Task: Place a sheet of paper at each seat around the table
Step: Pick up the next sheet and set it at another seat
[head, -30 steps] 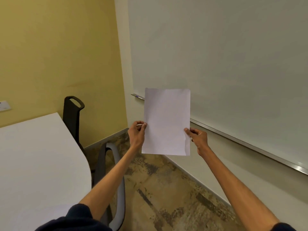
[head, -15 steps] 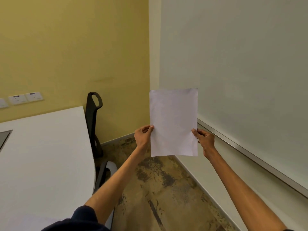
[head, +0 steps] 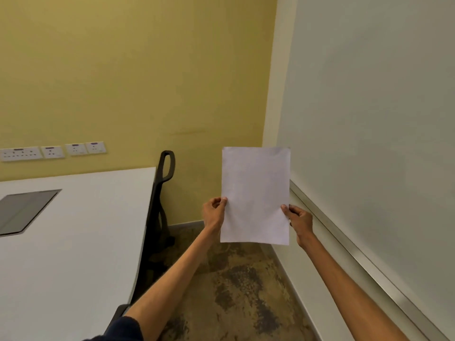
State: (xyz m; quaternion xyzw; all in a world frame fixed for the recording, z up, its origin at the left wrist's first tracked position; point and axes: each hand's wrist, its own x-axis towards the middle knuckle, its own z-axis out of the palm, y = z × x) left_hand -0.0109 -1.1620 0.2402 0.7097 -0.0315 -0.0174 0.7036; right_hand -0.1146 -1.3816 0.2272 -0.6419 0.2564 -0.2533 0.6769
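Observation:
A blank white sheet of paper hangs upright in the air in front of me, right of the table. My left hand pinches its left edge and my right hand pinches its right edge, both low on the sheet. The white table spreads across the lower left, its curved edge facing the sheet. A black chair stands tucked at the table's far right side, seen edge-on.
A grey panel is set into the tabletop at the left. Wall sockets line the yellow wall behind. A whiteboard with a metal ledge runs along the right wall. Mottled brown floor lies between table and wall.
My view has swung left, bringing more of the table, its grey panel and the wall sockets into sight. Both hands still hold the sheet upright in the same grip.

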